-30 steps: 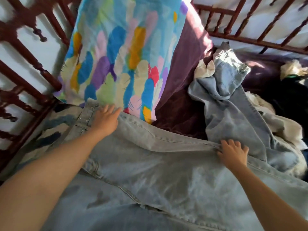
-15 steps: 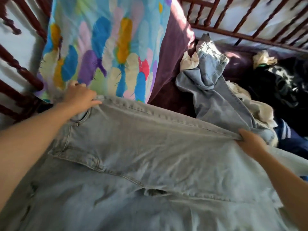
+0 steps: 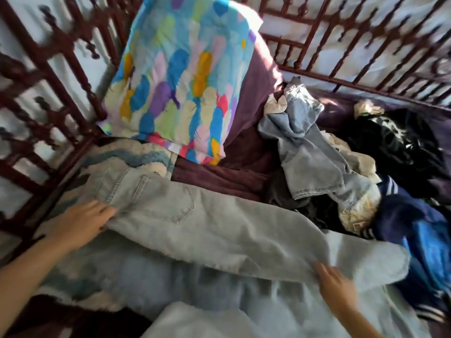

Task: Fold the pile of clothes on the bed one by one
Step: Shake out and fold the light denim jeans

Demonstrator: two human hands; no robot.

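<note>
Item in hand: light-wash jeans [image 3: 219, 223], laid across the bed [image 3: 231, 176] in front of you, one leg doubled lengthwise over the other, back pocket up.

Hands: your left hand [image 3: 83, 223] pinches the waist end. Your right hand [image 3: 336, 286] meets the leg's near edge, its grip too blurred to tell.

Progress, as judged: lengthwise fold made, cross-folds left.

Outstanding: the pile [image 3: 361, 162] to your right lies unfolded, including blue denim [image 3: 310, 154], a black garment [image 3: 395, 142] and a navy striped piece [image 3: 402, 215].

Dark red wooden rails [image 3: 366, 88] fence two sides of a bed [image 3: 234, 176] covered in purple. White wall [image 3: 317, 57] shows behind. A bright feather-print pillow [image 3: 180, 81] leans in the corner, its top sunlit.
</note>
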